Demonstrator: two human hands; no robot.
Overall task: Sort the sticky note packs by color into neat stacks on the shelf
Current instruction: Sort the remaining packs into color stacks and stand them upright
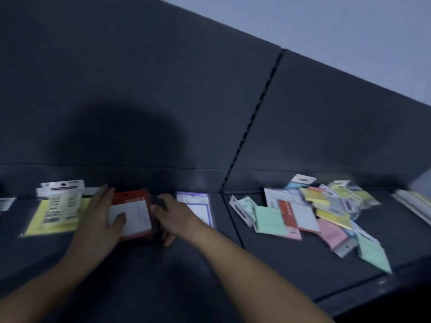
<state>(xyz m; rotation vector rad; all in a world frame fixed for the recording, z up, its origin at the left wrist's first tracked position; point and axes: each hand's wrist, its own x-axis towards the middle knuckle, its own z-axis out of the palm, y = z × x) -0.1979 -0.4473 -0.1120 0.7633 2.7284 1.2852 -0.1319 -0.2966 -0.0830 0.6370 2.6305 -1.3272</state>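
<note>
red pack [134, 206] half hidden under left hand [100, 220] and right hand [175, 215], right hand's grip too smeared to call, print on the yellow pack [58, 213] is mush, white pack [5, 203] far left of the left hand chopped by the edge, pile [314, 213] right of the right hand all blurry

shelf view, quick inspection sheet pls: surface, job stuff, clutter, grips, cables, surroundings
surface: dark shelf, two bays, flat.
job's things: yellow pack at left, white pack behind it; red pack between the hands; purple-edged pack to its right; heap of mixed packs in green, pink, yellow and red, unsorted, in the right bay.
clutter: nothing seen.
grips: left hand rests on the red pack's left side, fingers straight, thumb on its label; right hand at its right edge, blurred, grip unclear.
cables: nothing seen.
surroundings: dark back panel, slotted upright, pale wall above.
</note>
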